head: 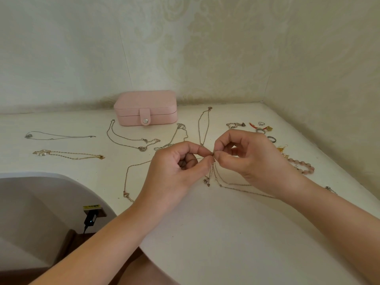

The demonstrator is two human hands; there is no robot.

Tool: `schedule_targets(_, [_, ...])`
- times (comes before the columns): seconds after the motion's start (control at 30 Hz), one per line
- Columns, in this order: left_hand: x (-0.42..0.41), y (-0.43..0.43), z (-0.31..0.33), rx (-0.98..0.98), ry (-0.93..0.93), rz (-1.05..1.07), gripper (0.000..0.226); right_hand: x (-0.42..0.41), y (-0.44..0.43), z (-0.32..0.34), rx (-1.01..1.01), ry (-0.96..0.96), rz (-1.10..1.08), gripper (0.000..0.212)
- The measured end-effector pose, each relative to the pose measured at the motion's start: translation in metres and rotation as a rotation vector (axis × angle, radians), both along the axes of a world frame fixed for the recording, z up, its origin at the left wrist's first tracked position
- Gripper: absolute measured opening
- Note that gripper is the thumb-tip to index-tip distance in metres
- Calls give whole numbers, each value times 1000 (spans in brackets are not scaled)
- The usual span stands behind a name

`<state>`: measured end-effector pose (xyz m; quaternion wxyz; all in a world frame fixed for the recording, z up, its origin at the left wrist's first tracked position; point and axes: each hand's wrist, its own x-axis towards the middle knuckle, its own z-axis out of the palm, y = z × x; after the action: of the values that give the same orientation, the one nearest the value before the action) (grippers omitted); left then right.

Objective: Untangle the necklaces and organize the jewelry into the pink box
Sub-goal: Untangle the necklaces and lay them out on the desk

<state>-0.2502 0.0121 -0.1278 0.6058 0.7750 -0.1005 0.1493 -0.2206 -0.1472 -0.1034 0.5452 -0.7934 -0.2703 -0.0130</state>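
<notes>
My left hand (176, 167) and my right hand (246, 153) meet above the white table, both pinching the same knot of tangled necklaces (212, 156) between thumb and forefinger. Thin chains trail from the knot: one runs left and down to a clasp (125, 194), others run right under my right wrist, and a small pendant (207, 181) hangs below. The pink box (145, 108) stands shut with its snap tab fastened, against the back wall. Separate necklaces lie spread out: a silver one (59, 136), a gold one (67, 154), another silver one (127, 138).
At the right lie rings (271, 139), a short bracelet chain (235, 125), red and gold earrings (282, 150) and a pink bead bracelet (302, 165). The table's curved edge (61, 177) cuts in at the lower left, with a plug and floor below. Walls close the back and right.
</notes>
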Motion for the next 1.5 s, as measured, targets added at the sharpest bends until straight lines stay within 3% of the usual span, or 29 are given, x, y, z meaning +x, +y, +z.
schedule_targets(0.27, [0,0,1,35,-19,16,12,-1,-1,-3,-129,-163,-27,16])
schedule_targets(0.8, [-1,0,0,18,-15,-22,13,-1,-1,-2,-85,-90,32,17])
schedule_targets(1.03, [-1,0,-1,34,-28,-20,14,0,0,-4,-149,-178,-11,9])
schedule_targets(1.17, [0,-2,-1,39,-12,-31,9,0,-1,-4,-154,-121,33,1])
schedule_targets(1.33, [-4,-1,2,60,-3,-91,12,2,-2,-4,-120,-99,8,12])
schedule_targets(1.5, [-3,0,1,20,28,-110,14,3,-5,-1,-42,-7,16,11])
